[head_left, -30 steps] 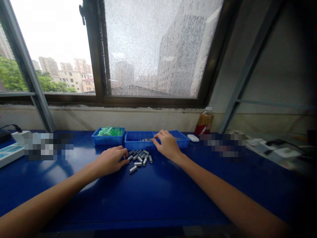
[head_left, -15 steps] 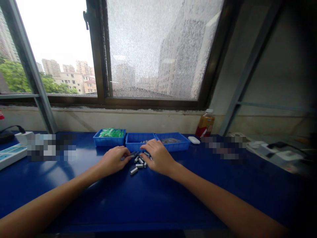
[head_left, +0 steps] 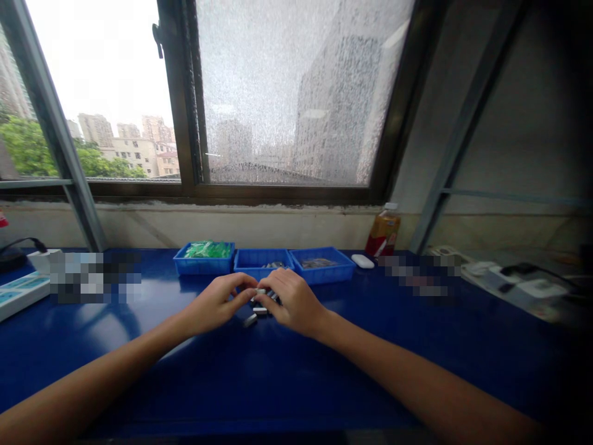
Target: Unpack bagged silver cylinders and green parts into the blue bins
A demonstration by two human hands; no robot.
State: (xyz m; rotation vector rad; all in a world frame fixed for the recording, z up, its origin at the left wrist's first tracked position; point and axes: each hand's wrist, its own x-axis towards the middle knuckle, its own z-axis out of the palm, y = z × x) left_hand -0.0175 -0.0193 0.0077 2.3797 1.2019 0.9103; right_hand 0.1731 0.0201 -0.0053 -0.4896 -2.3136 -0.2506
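My left hand (head_left: 221, 303) and my right hand (head_left: 291, 301) meet at the fingertips over the blue table. Between them is a small silver piece (head_left: 260, 291), pinched by both thumbs and forefingers. Just below, several more short silver-and-dark pieces (head_left: 260, 311) lie in a loose pile, partly hidden by my right hand. One piece (head_left: 250, 320) lies at the near edge of the pile. They are too small to tell their exact kind.
Behind my hands stand three blue bins: the left bin (head_left: 199, 267) with green packets, the middle bin (head_left: 248, 258) with small metal pieces, the right bin (head_left: 340, 271) with thin items. Further right are a white object (head_left: 362, 261) and a bottle (head_left: 384, 232). A power strip (head_left: 23, 293) lies left.
My hands have come together over the pile. My left hand has moved right, and a small silver piece is now held between both hands' fingertips.
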